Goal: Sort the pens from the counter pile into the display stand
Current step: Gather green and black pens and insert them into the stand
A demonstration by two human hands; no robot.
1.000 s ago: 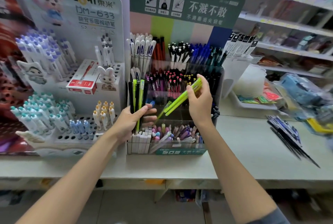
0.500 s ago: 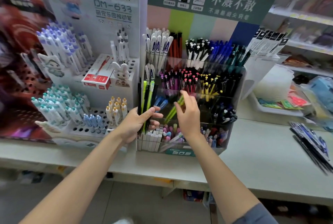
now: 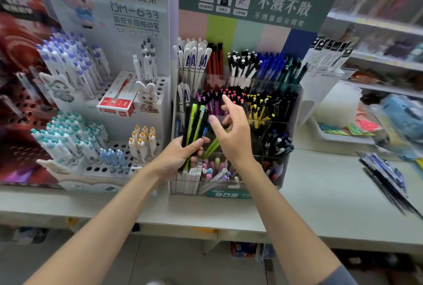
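Note:
My left hand (image 3: 180, 156) grips a bundle of black and lime-green pens (image 3: 194, 124), held upright in front of the clear tiered display stand (image 3: 290, 124). My right hand (image 3: 233, 133) hovers just right of the bundle with fingers spread and nothing in it. Behind and below that hand, lime-green pens (image 3: 212, 146) lean in a middle compartment of the stand. A pile of dark and blue pens (image 3: 386, 179) lies on the counter at the far right.
A white DOMI pen rack (image 3: 107, 106) with a red box stands left of the clear stand. A white tray (image 3: 338, 135) with coloured packets sits behind right. Shelves run along the right. Bare grey counter (image 3: 320, 193) lies between stand and pile.
My right hand put the lime-green pens down into the stand's middle compartment, let go and lifted away open. My left hand kept its bundle. The camera moved closer and left.

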